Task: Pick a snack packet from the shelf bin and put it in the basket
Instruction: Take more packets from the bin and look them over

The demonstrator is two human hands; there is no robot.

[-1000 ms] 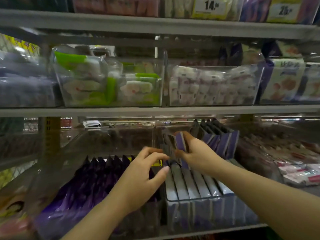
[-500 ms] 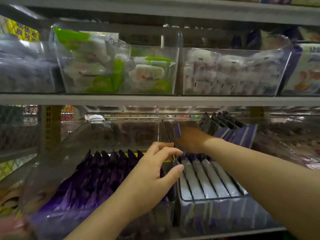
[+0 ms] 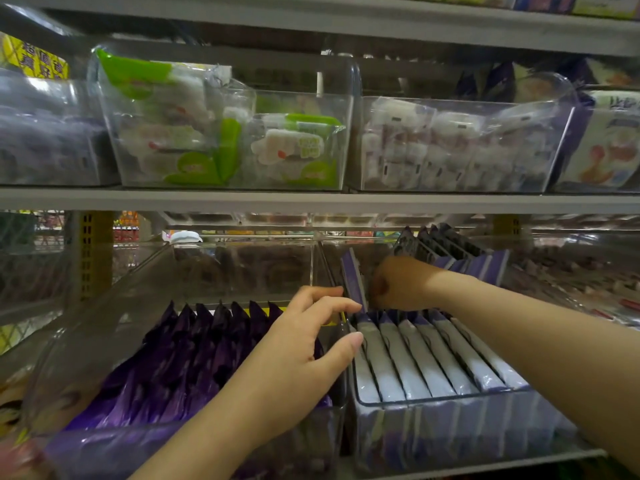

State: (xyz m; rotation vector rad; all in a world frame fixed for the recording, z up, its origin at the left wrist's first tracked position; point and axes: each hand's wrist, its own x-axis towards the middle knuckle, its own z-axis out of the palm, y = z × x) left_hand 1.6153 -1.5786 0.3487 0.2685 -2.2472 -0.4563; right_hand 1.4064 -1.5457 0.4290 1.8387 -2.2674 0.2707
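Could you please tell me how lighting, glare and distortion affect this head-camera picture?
Head view: the wide-angle lens stretches the purple-packet bin toward the lower-left corner, glare streaking its clear wall; the right hand, gripping a snack packet, is dim; the left hand is brighter, sharper.

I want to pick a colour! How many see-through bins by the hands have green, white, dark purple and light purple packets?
Green packet bin: 1
White packet bin: 1
Dark purple packet bin: 1
Light purple packet bin: 1
Total: 4 bins
The right hand grips one light purple packet above its bin.
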